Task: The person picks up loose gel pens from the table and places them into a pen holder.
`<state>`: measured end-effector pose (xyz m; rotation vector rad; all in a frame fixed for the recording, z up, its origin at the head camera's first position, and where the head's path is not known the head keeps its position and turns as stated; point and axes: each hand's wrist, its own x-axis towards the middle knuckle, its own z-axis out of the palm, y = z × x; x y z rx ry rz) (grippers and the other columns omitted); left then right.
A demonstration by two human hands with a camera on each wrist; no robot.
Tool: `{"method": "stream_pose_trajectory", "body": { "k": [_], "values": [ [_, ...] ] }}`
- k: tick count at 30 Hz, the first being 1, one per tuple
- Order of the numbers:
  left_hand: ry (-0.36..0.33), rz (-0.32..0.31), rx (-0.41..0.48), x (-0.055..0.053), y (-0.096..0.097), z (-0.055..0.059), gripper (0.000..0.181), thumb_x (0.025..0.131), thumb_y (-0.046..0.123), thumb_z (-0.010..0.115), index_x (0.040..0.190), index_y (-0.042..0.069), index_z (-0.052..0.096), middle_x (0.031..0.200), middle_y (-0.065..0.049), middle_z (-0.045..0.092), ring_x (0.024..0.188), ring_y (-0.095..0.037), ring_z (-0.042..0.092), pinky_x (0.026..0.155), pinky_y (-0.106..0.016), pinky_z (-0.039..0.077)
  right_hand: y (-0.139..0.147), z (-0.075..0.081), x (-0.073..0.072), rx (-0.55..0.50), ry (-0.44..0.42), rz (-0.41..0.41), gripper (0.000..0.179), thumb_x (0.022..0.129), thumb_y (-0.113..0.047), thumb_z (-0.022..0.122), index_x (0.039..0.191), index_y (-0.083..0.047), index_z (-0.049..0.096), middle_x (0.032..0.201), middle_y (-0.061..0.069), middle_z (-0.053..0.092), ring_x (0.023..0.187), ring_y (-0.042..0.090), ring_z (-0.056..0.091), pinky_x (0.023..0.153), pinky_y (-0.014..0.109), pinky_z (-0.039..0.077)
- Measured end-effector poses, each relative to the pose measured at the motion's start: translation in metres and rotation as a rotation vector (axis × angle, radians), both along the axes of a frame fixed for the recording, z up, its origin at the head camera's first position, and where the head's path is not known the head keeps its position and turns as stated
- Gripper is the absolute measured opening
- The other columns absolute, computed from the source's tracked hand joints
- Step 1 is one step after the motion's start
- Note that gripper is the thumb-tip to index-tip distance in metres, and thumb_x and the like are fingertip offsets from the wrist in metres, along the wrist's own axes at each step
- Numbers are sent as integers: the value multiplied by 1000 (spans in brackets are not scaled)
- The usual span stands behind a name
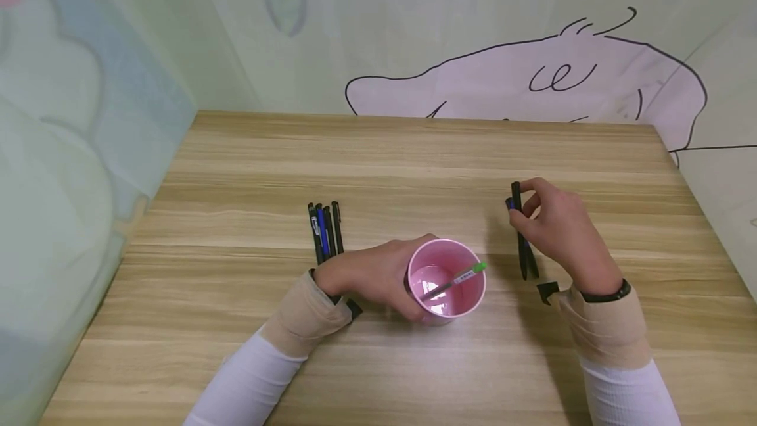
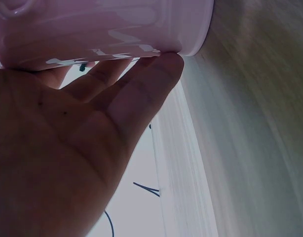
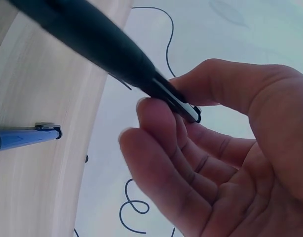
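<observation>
A pink cup [image 1: 476, 293] stands in front of me, with one green-tipped pen [image 1: 466, 275] leaning inside against its right rim. My left hand [image 1: 378, 275] grips the cup from its left side, thumb toward the front; in the left wrist view the fingers lie along the glossy pink wall. To the right, my right hand [image 1: 562, 225] pinches a black pen [image 1: 522, 248] near its clip end, between thumb and fingertips. The pen points down toward the table. Close beside it lies a blue pen [image 3: 28, 138] with a dark clip, partly covered by the black pen in the head view.
Several black and blue pens [image 1: 323, 232] lie side by side left of the cup, their lower ends hidden behind my left wrist. The wood-grain table [image 1: 414, 169] ends at a back wall printed with line drawings [image 1: 526, 74].
</observation>
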<state>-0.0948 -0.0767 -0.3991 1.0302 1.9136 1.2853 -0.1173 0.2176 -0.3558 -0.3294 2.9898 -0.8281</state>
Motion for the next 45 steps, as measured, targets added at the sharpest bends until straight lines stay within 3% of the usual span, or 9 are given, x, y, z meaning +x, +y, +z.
{"method": "stream_pose_trajectory", "body": {
  "k": [45],
  "values": [
    [20, 1, -8, 0, 0, 1, 92, 64, 17, 93, 143, 21, 45, 133, -2, 59, 123, -20, 56, 105, -39, 47, -5, 6, 7, -46, 118, 1, 45, 90, -13, 73, 129, 3, 56, 83, 13, 69, 62, 19, 64, 51, 33, 50]
  ]
}}
